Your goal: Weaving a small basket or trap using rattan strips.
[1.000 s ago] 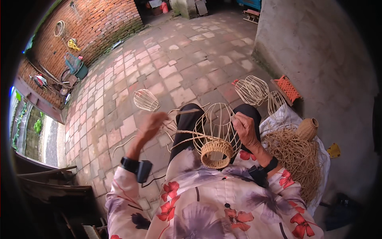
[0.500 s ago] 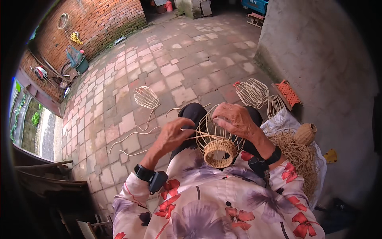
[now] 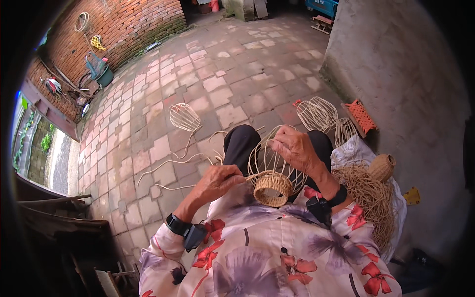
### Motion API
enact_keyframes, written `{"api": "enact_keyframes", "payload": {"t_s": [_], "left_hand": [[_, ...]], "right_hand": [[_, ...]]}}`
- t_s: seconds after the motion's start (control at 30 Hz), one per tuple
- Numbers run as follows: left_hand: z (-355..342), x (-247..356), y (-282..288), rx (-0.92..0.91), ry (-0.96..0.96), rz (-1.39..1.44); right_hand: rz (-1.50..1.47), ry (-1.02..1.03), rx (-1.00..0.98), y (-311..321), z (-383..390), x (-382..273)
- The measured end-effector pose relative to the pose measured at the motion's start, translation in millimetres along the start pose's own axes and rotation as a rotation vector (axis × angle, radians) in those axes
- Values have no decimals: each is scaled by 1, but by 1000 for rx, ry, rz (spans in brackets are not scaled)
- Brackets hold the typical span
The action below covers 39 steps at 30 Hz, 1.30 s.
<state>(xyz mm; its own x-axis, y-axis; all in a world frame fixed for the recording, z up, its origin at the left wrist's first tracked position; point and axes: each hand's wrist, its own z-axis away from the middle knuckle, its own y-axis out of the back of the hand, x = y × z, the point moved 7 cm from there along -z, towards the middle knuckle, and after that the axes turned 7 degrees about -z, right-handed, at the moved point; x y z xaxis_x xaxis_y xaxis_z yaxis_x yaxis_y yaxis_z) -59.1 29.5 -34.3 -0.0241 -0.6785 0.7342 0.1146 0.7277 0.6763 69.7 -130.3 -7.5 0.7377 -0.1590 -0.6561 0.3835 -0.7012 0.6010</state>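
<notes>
A half-woven wicker basket (image 3: 273,190) rests on my lap between my knees, its tightly woven round rim toward me and its bare ribs bowing away. My right hand (image 3: 298,152) is closed on the ribs on the far side; the fingertips are partly hidden. Left of the rim, my left hand (image 3: 217,185) pinches a weaving strand that runs to the edge of the woven band. Loose strand ends trail past that hand onto the paving.
An unfinished rib frame (image 3: 185,117) lies ahead on the paving. More frames (image 3: 317,114) lie to the right beside an orange plastic crate (image 3: 361,117). A white sack (image 3: 348,152) holds loose strands (image 3: 368,198) and a small woven basket (image 3: 382,167), beside a grey wall (image 3: 405,89).
My left hand has lowered and closed on the strand near the rim, drawing it in. My right hand has shifted slightly on the ribs. The basket has tilted a little.
</notes>
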Motion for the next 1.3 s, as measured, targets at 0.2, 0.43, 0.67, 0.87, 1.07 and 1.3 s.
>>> {"api": "enact_keyframes", "payload": {"t_s": [0.2, 0.43, 0.67, 0.87, 1.07, 1.3], "left_hand": [[-8, -10, -14, -29, -123, -81], [-4, 11, 22, 420, -41, -101], [4, 42, -3, 510, -401, -480], [5, 38, -8, 346, -400, -304], [15, 19, -47, -295, 7, 261], [-5, -13, -48, 80, 384, 1390]], "right_hand": [[29, -122, 121, 6, 20, 10], [-54, -169, 322, 31, 33, 31], [-103, -138, 347, 24, 37, 26], [-102, -129, 371, 24, 37, 25], [400, 38, 400, 33, 23, -14], [79, 116, 20, 9, 1, -9]]}}
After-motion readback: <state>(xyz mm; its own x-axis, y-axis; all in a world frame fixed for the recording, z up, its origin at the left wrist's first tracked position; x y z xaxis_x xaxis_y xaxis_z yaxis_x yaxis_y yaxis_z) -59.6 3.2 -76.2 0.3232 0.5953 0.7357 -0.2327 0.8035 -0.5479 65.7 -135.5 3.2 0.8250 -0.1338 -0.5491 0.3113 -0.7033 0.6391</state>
